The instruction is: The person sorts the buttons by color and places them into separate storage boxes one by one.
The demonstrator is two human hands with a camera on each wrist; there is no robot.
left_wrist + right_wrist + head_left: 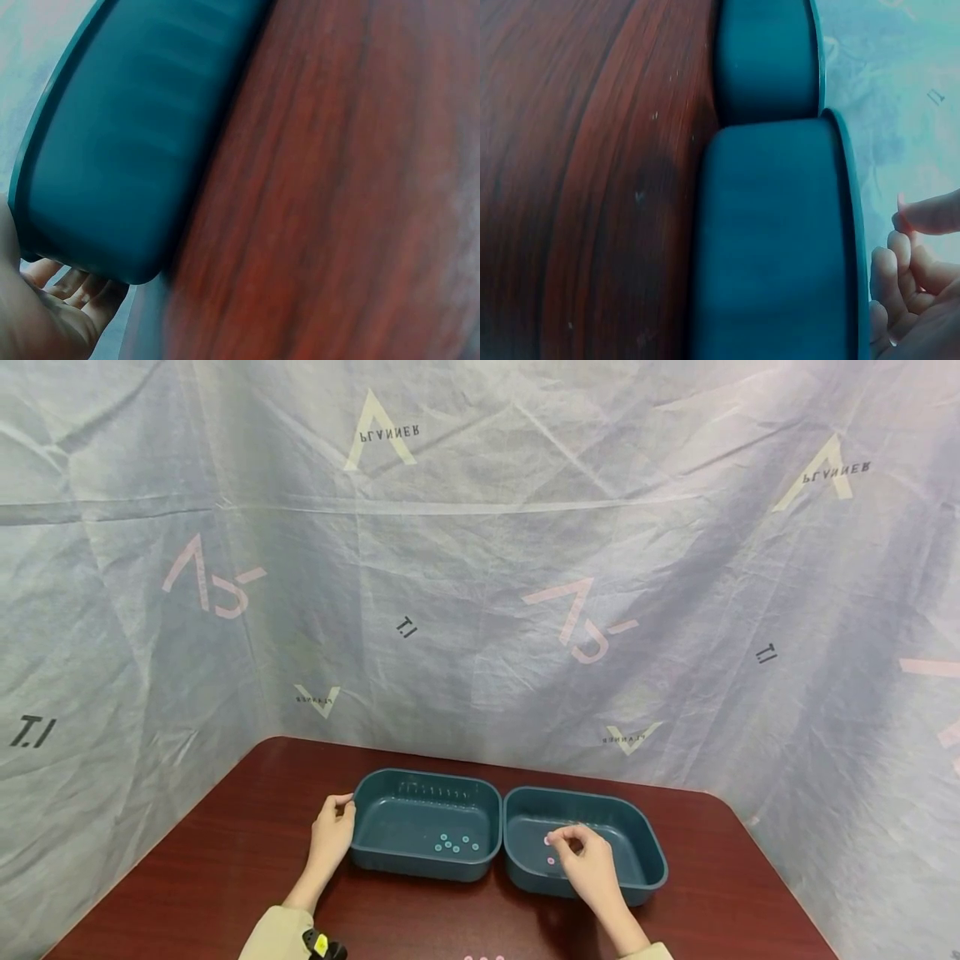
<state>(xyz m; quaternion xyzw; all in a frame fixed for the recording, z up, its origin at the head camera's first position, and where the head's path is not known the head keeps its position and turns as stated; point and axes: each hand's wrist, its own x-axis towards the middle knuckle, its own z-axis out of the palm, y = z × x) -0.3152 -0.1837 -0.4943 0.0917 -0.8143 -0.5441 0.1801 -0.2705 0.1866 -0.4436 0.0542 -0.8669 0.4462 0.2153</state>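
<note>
Two dark teal plastic trays stand end to end on the table. My left hand (332,832) holds the outer end of the left tray (420,862), its thumb near the rim and its fingers against the end wall in the left wrist view. Several small teal buttons (447,844) lie in that tray. Over the right tray (645,827), my right hand (588,860) pinches a small pink button (901,199) between thumb and fingertips. A pink button (551,861) lies on that tray's floor; the hand hides part of the tray.
More pink buttons (483,957) show at the bottom edge of the head view, on the dark red wooden table (420,914). Grey printed cloth (465,568) hangs behind and beside the table.
</note>
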